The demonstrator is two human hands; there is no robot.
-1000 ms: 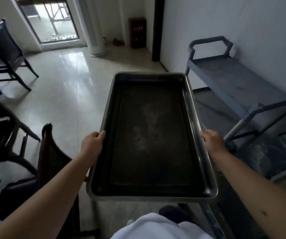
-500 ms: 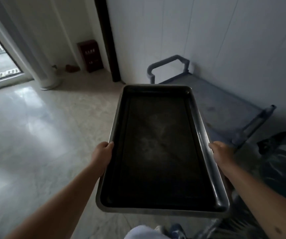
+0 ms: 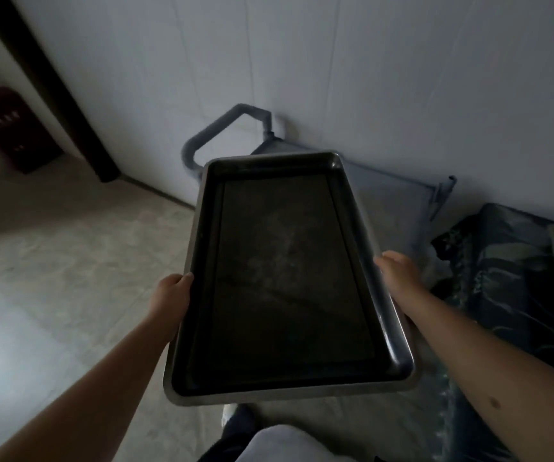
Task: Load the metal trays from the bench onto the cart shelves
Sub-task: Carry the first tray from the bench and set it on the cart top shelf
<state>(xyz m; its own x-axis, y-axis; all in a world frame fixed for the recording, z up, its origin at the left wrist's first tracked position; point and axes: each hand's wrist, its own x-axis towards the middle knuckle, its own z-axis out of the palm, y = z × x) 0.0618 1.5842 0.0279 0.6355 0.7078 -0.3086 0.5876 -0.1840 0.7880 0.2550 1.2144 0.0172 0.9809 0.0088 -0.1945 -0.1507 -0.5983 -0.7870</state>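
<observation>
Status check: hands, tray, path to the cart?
Left hand and right hand grip rectangular metal tray. Tray in air over grey cart shelf. Nothing seen between.

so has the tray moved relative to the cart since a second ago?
Yes. The tray, gripped by the left hand and right hand, now overlaps the cart top shelf; earlier it was left of the cart.

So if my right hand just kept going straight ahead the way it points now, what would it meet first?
Probably the cart's top shelf. The right hand grips the tray's right rim, pointing toward the wall, and the shelf lies ahead and below. Depth is unclear.
</observation>
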